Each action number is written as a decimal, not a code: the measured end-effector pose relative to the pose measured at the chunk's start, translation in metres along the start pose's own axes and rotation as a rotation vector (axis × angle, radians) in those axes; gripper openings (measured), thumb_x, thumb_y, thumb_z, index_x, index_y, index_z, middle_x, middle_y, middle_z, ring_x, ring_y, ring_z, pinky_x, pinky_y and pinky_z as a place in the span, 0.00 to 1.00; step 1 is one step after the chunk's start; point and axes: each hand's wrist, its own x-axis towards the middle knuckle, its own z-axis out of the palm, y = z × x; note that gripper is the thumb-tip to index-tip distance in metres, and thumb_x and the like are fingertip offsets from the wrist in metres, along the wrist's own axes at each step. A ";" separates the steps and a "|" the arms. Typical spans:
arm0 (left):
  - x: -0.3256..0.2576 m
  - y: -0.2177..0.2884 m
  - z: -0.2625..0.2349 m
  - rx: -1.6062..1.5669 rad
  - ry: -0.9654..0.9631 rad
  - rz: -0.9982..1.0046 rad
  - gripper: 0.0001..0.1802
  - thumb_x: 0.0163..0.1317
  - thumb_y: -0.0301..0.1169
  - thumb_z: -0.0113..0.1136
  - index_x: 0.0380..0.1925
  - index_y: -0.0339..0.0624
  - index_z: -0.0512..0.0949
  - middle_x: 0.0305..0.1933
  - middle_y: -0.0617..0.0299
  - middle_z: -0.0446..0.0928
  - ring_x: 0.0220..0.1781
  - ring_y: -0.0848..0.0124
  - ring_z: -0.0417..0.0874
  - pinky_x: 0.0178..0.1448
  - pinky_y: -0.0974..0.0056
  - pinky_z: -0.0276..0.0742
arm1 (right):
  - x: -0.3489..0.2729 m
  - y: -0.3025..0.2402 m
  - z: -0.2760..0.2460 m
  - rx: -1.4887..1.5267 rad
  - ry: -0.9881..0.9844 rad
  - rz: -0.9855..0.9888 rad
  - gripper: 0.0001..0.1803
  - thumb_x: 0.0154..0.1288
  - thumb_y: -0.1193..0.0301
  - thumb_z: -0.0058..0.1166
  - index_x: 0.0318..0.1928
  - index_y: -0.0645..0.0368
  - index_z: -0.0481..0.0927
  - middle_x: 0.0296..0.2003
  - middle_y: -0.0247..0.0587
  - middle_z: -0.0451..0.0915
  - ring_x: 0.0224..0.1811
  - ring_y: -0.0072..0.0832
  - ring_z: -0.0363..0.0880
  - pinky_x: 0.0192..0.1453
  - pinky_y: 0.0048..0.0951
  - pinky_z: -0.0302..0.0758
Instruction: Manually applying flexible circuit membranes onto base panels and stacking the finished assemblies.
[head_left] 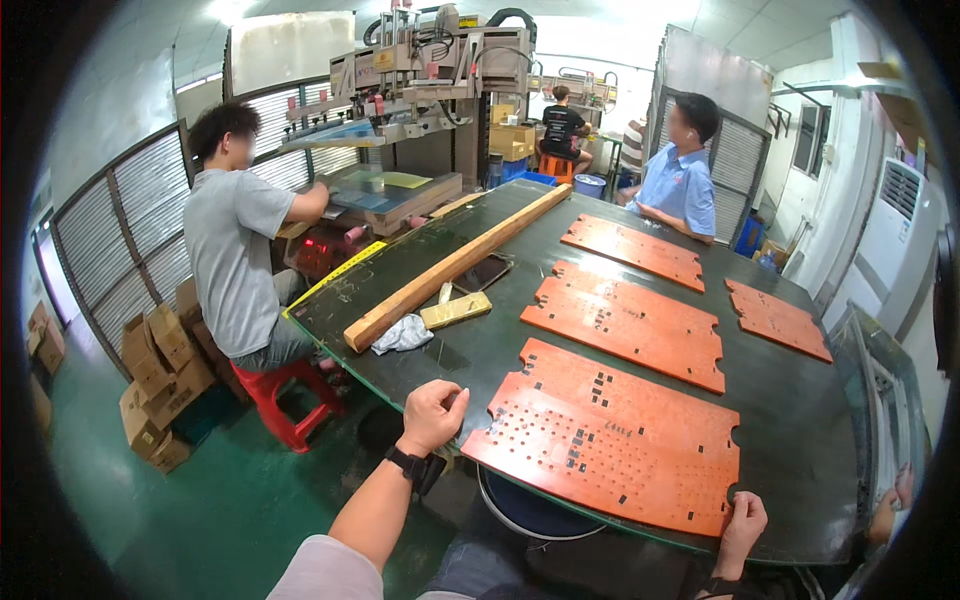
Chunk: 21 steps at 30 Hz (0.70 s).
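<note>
1. Nearest orange panel (610, 440) lies flat on counter (800, 440), long axis left-to-right between both hands.
2. Left hand (432, 412): fingers curled together at panel's left edge.
3. Right hand (742, 522): fingers clamped on panel's near-right corner.

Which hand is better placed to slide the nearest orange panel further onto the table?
Probably right. The right hand already grips the near edge of the nearest orange panel, while the left hand is a closed fist at the table edge, just off the panel's left corner.
</note>
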 end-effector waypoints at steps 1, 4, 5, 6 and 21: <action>-0.002 0.000 -0.001 -0.001 -0.002 -0.003 0.07 0.56 0.28 0.64 0.24 0.36 0.79 0.21 0.56 0.76 0.21 0.64 0.78 0.26 0.63 0.71 | 0.000 0.005 -0.002 0.027 0.000 0.019 0.10 0.71 0.71 0.51 0.33 0.65 0.77 0.27 0.31 0.73 0.30 0.18 0.67 0.36 0.24 0.67; -0.002 0.002 -0.001 -0.017 0.007 -0.031 0.07 0.56 0.28 0.64 0.24 0.36 0.79 0.21 0.56 0.76 0.21 0.64 0.78 0.26 0.63 0.71 | 0.003 0.011 -0.003 0.005 -0.007 0.046 0.09 0.71 0.72 0.51 0.34 0.65 0.77 0.27 0.31 0.74 0.30 0.18 0.68 0.36 0.24 0.67; -0.003 0.003 -0.001 -0.016 -0.010 -0.049 0.07 0.56 0.28 0.64 0.24 0.36 0.79 0.21 0.56 0.76 0.21 0.64 0.78 0.26 0.63 0.71 | 0.004 0.011 -0.002 0.005 -0.008 0.042 0.09 0.71 0.72 0.51 0.34 0.65 0.77 0.27 0.31 0.74 0.30 0.18 0.68 0.36 0.24 0.67; -0.003 0.003 -0.001 -0.016 -0.027 -0.068 0.07 0.56 0.28 0.64 0.24 0.36 0.79 0.21 0.56 0.76 0.21 0.64 0.77 0.26 0.63 0.71 | 0.003 0.011 -0.001 -0.004 -0.002 0.026 0.09 0.71 0.72 0.51 0.34 0.65 0.77 0.27 0.31 0.74 0.30 0.18 0.68 0.36 0.24 0.67; -0.002 0.002 -0.001 -0.037 -0.012 -0.044 0.08 0.56 0.29 0.65 0.24 0.36 0.79 0.21 0.56 0.76 0.20 0.66 0.77 0.25 0.65 0.70 | 0.004 0.014 -0.003 0.000 0.004 0.021 0.08 0.71 0.74 0.48 0.34 0.64 0.76 0.28 0.31 0.73 0.28 0.16 0.67 0.33 0.21 0.66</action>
